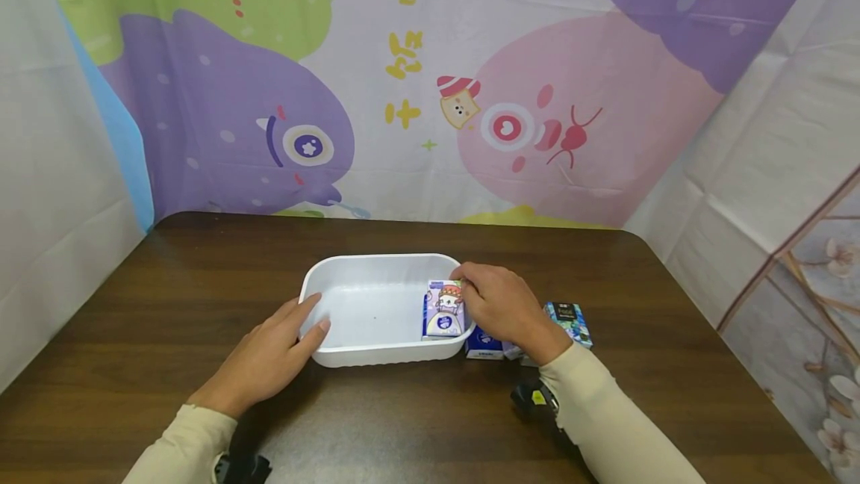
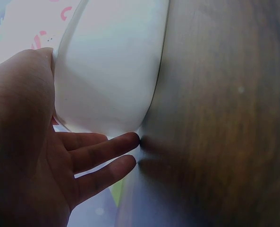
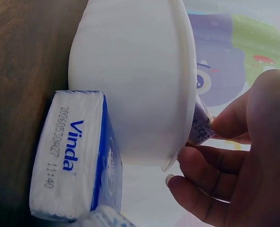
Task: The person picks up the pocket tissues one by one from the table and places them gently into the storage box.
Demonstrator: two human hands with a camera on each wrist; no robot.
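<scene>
A white plastic basin [image 1: 372,353] stands on the table. My left hand [image 1: 272,349] holds its left end, thumb over the rim and fingers outside, the fingertips low by the tabletop in the left wrist view. With thumb and fingers, my right hand [image 1: 504,308] pinches a small purple-and-white tissue pack [image 1: 445,311] with a cartoon figure, inside the basin's right end. Some blue shows beneath that pack's left side. In the right wrist view, only a corner of the pinched pack [image 3: 201,123] rises over the rim.
A blue-and-white Vinda tissue pack [image 3: 69,156] is close against the basin's right outer side. Farther right lies a blue-green pack [image 1: 571,323] with a black label, partly behind the right wrist. A cartoon-printed cloth [image 1: 403,170] hangs behind the wooden table [image 1: 376,424].
</scene>
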